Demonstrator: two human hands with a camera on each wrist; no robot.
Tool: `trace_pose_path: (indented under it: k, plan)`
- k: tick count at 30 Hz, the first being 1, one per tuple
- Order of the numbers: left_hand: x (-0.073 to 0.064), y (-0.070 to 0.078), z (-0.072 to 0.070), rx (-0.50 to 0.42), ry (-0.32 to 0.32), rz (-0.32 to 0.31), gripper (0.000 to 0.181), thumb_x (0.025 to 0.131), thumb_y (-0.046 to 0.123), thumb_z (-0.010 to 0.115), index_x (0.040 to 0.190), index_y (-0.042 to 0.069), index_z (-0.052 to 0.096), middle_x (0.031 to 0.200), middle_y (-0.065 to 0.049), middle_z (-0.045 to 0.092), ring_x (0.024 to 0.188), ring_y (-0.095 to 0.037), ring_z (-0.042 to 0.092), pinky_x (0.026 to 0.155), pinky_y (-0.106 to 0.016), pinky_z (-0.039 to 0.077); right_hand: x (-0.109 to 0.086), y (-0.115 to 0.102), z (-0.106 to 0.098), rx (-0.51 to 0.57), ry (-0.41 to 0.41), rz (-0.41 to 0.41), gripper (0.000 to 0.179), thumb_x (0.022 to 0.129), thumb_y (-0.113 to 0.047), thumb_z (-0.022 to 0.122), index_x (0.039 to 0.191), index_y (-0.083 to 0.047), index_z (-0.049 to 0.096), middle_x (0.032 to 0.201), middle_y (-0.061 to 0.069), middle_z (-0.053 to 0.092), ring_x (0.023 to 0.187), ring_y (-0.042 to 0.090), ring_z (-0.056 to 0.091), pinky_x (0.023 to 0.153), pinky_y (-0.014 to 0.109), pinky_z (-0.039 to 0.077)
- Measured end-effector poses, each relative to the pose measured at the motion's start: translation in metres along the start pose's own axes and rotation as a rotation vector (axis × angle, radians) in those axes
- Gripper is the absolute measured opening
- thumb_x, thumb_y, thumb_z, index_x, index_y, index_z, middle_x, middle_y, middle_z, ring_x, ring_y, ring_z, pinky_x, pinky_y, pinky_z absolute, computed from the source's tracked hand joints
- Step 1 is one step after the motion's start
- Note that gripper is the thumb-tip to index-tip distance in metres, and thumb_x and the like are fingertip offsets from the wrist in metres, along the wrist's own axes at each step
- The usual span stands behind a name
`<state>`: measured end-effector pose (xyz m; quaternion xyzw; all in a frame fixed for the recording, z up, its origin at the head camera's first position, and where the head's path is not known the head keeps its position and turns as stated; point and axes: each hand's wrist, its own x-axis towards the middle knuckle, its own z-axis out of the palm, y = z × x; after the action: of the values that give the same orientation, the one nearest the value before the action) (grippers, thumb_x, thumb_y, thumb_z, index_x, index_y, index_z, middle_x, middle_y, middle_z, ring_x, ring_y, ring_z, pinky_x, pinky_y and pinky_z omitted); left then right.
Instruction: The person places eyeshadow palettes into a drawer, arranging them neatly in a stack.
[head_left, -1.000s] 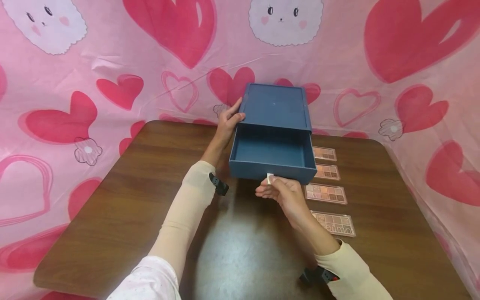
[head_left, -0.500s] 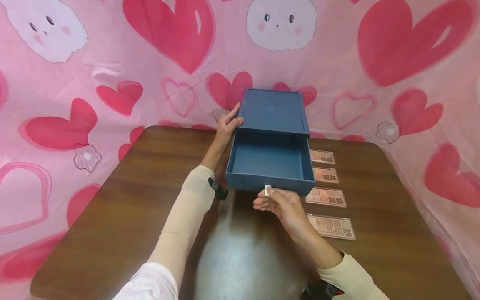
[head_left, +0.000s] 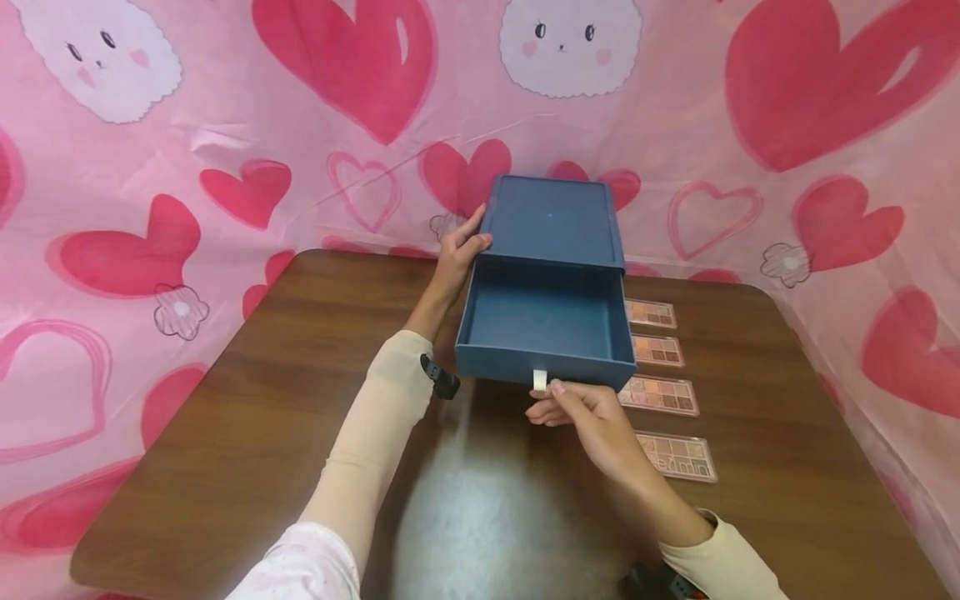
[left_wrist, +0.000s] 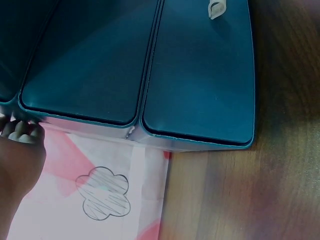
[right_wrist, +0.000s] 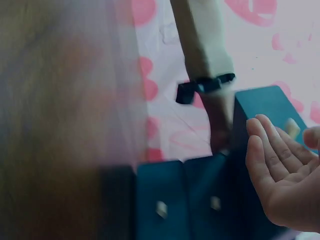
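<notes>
A dark blue drawer unit stands near the back of the table, its top drawer pulled out with nothing inside. A white pull tab hangs from that drawer's front. My right hand is just beside the tab, thumb tip at its right edge. In the right wrist view its fingers are extended, with the tab between them and the thumb. My left hand lies against the unit's left side, thumb on the top edge. Lower drawer fronts show closed in the left wrist view.
Several eyeshadow palettes lie in a column right of the unit, the nearest palette by my right forearm. The brown wooden table has rounded corners. A pink heart-print cloth hangs behind and at both sides.
The top drawer has come out further toward me. My right hand pinched its tab earlier and has now let go, shifting slightly right. My left hand stays on the unit's side.
</notes>
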<state>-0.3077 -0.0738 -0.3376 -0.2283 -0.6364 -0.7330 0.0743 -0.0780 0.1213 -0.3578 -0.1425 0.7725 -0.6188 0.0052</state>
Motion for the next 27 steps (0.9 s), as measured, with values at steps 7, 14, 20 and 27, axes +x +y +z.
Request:
trace_pose_path:
  k: [7,14,20,27]
  plan:
    - [-0.001,0.0,-0.002,-0.017,0.003,0.009,0.06,0.087,0.01,0.05,0.146,0.0,0.04,0.125,-0.027,0.055,0.093,-0.002,0.054,0.091,-0.014,0.042,-0.011,-0.02,-0.027,-0.237,0.199,-0.223,0.02,0.096,-0.002,0.053,0.092,0.001,0.072,0.078,0.003,0.075,0.06,0.006,0.065,0.062,0.021,0.056]
    - [-0.001,-0.002,-0.004,-0.009,-0.016,0.011,0.059,0.088,0.009,0.049,0.146,0.001,0.04,0.136,-0.03,0.05,0.091,0.0,0.056,0.092,-0.014,0.044,-0.006,-0.023,-0.065,-0.002,0.198,-0.468,0.024,0.091,0.015,0.047,0.085,0.007,0.07,0.075,-0.013,0.073,0.057,0.005,0.065,0.058,0.017,0.054]
    - [-0.001,-0.003,-0.003,-0.018,-0.014,0.006,0.06,0.088,0.011,0.051,0.146,0.003,0.04,0.139,-0.029,0.05,0.095,-0.001,0.056,0.092,-0.014,0.044,0.017,-0.004,-0.114,0.26,0.169,-0.501,0.029,0.092,0.016,0.043,0.087,0.007,0.071,0.074,0.004,0.075,0.061,0.011,0.068,0.057,0.019,0.053]
    - [0.002,-0.004,0.0,-0.006,-0.001,0.01,0.061,0.087,0.012,0.051,0.146,0.001,0.04,0.131,-0.032,0.055,0.09,-0.001,0.057,0.091,-0.015,0.045,0.061,0.054,-0.192,0.073,0.223,-0.187,0.019,0.095,0.0,0.055,0.1,-0.003,0.073,0.085,-0.01,0.077,0.078,0.001,0.071,0.07,0.013,0.054]
